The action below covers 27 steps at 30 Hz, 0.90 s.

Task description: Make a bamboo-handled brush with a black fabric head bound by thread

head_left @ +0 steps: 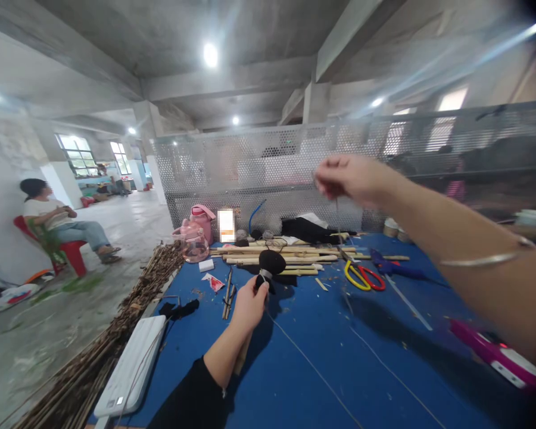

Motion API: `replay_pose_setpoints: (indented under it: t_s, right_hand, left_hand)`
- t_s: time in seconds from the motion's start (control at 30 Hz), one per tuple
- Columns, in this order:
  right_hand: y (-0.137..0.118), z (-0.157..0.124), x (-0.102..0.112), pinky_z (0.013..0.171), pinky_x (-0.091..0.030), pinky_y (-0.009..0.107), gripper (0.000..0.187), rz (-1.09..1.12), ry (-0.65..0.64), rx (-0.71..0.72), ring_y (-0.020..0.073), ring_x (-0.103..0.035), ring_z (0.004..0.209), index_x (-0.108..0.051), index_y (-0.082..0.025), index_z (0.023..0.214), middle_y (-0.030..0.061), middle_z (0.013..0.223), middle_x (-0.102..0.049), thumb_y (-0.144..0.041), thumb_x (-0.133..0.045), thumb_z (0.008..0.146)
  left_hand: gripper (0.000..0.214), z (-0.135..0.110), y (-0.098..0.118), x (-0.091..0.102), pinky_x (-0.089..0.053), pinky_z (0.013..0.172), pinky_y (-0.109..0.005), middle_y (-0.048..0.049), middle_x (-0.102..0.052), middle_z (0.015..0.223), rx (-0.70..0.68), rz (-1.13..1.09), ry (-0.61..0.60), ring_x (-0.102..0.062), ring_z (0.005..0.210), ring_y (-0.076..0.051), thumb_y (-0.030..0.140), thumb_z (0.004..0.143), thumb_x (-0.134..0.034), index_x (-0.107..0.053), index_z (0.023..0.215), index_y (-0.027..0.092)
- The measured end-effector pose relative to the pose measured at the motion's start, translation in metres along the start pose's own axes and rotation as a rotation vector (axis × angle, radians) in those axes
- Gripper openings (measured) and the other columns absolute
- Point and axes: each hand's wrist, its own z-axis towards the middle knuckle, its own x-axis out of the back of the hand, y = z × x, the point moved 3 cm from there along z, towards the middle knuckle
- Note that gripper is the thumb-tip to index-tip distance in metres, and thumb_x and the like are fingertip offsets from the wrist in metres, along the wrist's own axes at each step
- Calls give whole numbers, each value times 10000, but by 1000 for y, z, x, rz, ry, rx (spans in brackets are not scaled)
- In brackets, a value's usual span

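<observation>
My left hand [249, 307] is closed around a light wooden stick [242, 356], whose lower end shows below the hand. At its top sits a rounded black head [272, 262] with a grey band under it. From beside this hand a thin pale string [310, 361] runs down across the table. Raised well above the table, my right hand [342, 177] has its fingers pinched together. A fine strand hangs below those fingers; it is blurred, and I cannot trace where it leads.
On the blue table [304, 381] lie bamboo sticks [281, 259], red-and-yellow-handled scissors [361, 277], a blue glue gun [397, 265], a magenta device [495, 354] and a white power bank [131, 363]. Brown stalks [129, 316] line the left edge. A perforated metal screen [245, 167] stands behind. A person [58, 217] sits left.
</observation>
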Motion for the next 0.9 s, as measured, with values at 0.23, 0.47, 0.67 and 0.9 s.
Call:
replay_pose_setpoints:
  t_s: [0.23, 0.47, 0.67, 0.9]
  right_hand:
    - [79, -129, -65, 592, -379, 295, 180, -828, -796, -228, 217, -598, 702, -665, -189, 807, 65, 774, -658, -130, -530, 704]
    - [123, -135, -107, 918, -388, 401, 470, -447, -415, -204, 296, -527, 1081, -580, -142, 1104, 154, 1153, -583, -418, -596, 724]
    - [149, -124, -178, 765, -458, 320, 396, 499, -315, -368, 200, -586, 873, -544, -175, 966, 54, 918, -634, -243, -659, 594]
    - [149, -147, -195, 525, -397, 233, 356, 760, -484, -456, 99, -522, 511, -481, -178, 900, -34, 641, -571, -176, -617, 571]
  left_hand:
    - [289, 0, 3, 4, -334, 459, -196, 23, -515, 543, -55, 51, 17, -417, 449, -88, 369, 808, -503, -620, 945, 143]
    - [271, -9, 17, -1, -337, 516, -205, 21, -511, 592, -105, 147, -38, -423, 508, -96, 355, 829, -469, -597, 947, 147]
    - [252, -27, 38, -8, -381, 662, -236, -42, -644, 807, -223, 271, -115, -524, 695, -145, 270, 839, -445, -605, 1001, 162]
    - [303, -29, 37, -11, -399, 694, -251, -62, -664, 858, -189, 354, -116, -565, 736, -164, 289, 844, -442, -588, 1081, 168]
